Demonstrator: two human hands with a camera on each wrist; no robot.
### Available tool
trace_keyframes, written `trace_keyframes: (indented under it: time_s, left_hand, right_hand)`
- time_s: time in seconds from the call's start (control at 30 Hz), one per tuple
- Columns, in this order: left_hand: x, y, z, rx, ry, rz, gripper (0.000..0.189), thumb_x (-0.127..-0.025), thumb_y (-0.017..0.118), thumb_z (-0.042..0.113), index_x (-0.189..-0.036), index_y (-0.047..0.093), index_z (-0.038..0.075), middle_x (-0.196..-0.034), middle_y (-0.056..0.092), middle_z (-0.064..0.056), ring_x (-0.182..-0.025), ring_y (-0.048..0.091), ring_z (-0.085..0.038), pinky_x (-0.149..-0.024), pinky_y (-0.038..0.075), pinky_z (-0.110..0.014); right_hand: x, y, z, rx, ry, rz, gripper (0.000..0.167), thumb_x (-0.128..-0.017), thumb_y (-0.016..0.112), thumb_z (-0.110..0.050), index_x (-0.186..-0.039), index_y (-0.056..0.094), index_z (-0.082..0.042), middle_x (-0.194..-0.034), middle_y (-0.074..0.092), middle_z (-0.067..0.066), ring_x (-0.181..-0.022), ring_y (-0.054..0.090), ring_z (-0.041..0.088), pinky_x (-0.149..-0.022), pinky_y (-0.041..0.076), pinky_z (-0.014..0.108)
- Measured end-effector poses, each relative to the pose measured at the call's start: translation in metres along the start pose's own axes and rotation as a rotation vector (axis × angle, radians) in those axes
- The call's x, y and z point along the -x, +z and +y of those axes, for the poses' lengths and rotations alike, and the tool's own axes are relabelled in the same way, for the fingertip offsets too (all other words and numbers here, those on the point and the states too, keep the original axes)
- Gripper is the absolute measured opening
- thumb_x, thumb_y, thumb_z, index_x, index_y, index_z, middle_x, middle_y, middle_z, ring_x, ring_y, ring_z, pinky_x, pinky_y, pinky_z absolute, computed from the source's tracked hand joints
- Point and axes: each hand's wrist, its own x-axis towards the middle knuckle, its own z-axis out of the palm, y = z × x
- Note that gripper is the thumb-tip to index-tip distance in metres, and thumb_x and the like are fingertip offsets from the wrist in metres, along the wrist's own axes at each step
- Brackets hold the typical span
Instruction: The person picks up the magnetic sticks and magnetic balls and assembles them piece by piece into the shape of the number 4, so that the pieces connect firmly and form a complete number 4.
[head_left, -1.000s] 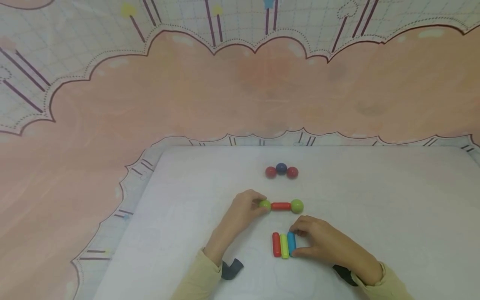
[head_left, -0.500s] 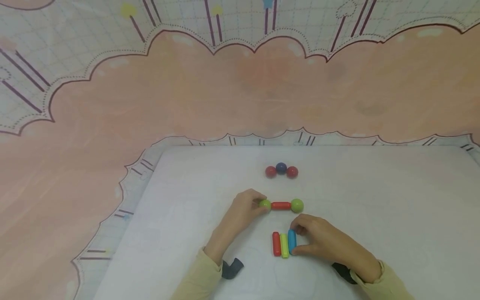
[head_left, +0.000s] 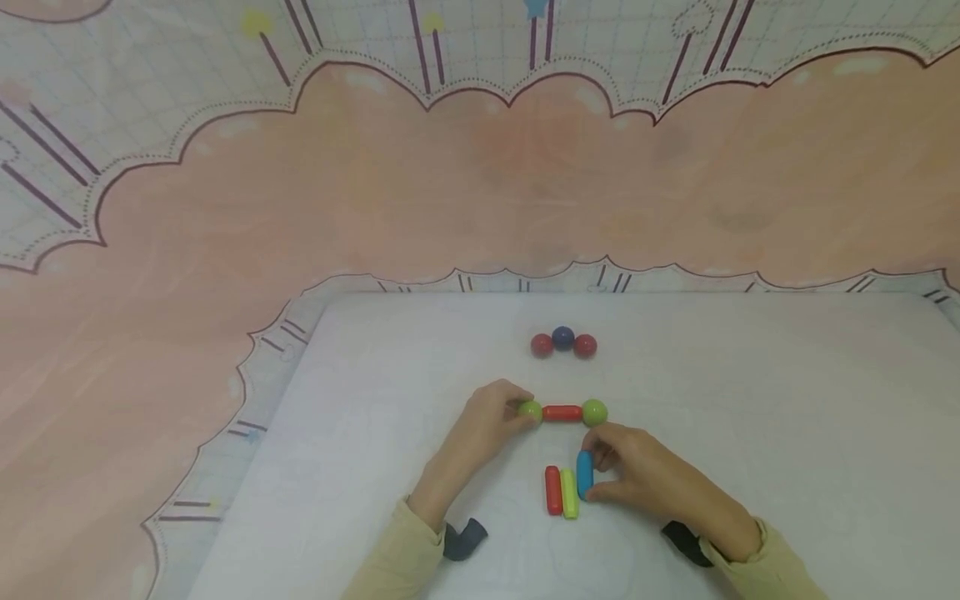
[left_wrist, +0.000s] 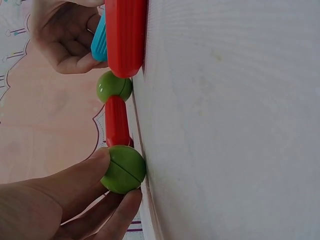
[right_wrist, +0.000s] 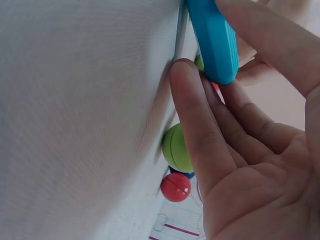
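My left hand (head_left: 491,417) pinches a green ball (left_wrist: 123,169) between thumb and fingers. That ball sits at the left end of a red rod (head_left: 562,413), with a second green ball (head_left: 595,412) at the rod's right end. Below this row, my right hand (head_left: 636,468) holds a blue rod (head_left: 585,475) by its two ends, thumb at the near end. In the right wrist view the blue rod (right_wrist: 214,42) hangs over the white surface. Just left of it lie a yellow-green rod (head_left: 569,493) and another red rod (head_left: 553,490), side by side.
Farther back on the white table (head_left: 405,350) sit a blue ball (head_left: 563,337) and two red balls, one of them the left red ball (head_left: 542,345). Dark bands show at both wrists, such as the left band (head_left: 465,540). A patterned cloth (head_left: 450,183) lies beyond the table.
The right hand has moved the blue rod slightly away from the person, leaving it offset from the yellow-green and red rods. The left hand has stayed at the green ball.
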Motion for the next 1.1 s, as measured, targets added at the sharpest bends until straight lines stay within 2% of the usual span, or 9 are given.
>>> trace_keyframes:
  time_s: [0.13, 0.37, 0.57, 0.77, 1.1]
  left_hand:
    - [0.0, -0.001, 0.001, 0.002, 0.002, 0.003, 0.035, -0.09, 0.074, 0.023, -0.123, 0.067, 0.013, -0.116, 0.068, -0.002, -0.104, 0.062, -0.018, -0.094, 0.054, -0.035]
    - [0.0, -0.001, 0.001, 0.017, -0.005, 0.002, 0.035, -0.09, 0.074, 0.024, -0.123, 0.067, 0.013, -0.117, 0.068, -0.002, -0.105, 0.063, -0.019, -0.093, 0.054, -0.035]
    - [0.0, -0.001, 0.0, 0.027, -0.007, 0.0, 0.036, -0.09, 0.074, 0.025, -0.123, 0.067, 0.014, -0.117, 0.068, -0.002, -0.105, 0.063, -0.019, -0.093, 0.054, -0.035]
    - [0.001, -0.001, 0.001, 0.027, -0.008, -0.001, 0.035, -0.091, 0.073, 0.025, -0.123, 0.067, 0.014, -0.118, 0.067, -0.002, -0.105, 0.063, -0.019, -0.093, 0.054, -0.036]
    - [0.001, 0.0, 0.002, 0.022, -0.012, 0.006, 0.033, -0.09, 0.074, 0.024, -0.121, 0.069, 0.014, -0.116, 0.067, -0.002, -0.105, 0.063, -0.019, -0.093, 0.054, -0.036]
  right_hand:
    - [-0.001, -0.001, -0.001, -0.05, 0.009, -0.002, 0.044, -0.074, 0.088, -0.02, -0.107, 0.061, -0.008, -0.095, 0.064, -0.005, -0.084, 0.062, 0.008, -0.076, 0.056, 0.022]
    - [-0.001, -0.001, 0.005, -0.117, -0.044, -0.017, 0.044, -0.076, 0.086, -0.018, -0.109, 0.059, -0.007, -0.099, 0.065, -0.002, -0.086, 0.065, 0.009, -0.077, 0.056, 0.022]
    - [-0.002, 0.0, 0.007, -0.164, -0.045, -0.035, 0.044, -0.078, 0.085, -0.013, -0.112, 0.058, -0.006, -0.103, 0.065, 0.001, -0.085, 0.066, 0.007, -0.076, 0.057, 0.021]
    - [-0.002, 0.0, 0.01, -0.174, -0.073, -0.046, 0.042, -0.08, 0.082, -0.009, -0.116, 0.06, -0.007, -0.106, 0.064, 0.001, -0.085, 0.064, 0.007, -0.074, 0.057, 0.02]
    - [-0.001, -0.001, 0.011, -0.18, -0.107, -0.043, 0.032, -0.085, 0.078, -0.011, -0.113, 0.063, -0.009, -0.102, 0.065, -0.003, -0.085, 0.063, 0.006, -0.076, 0.056, 0.023]
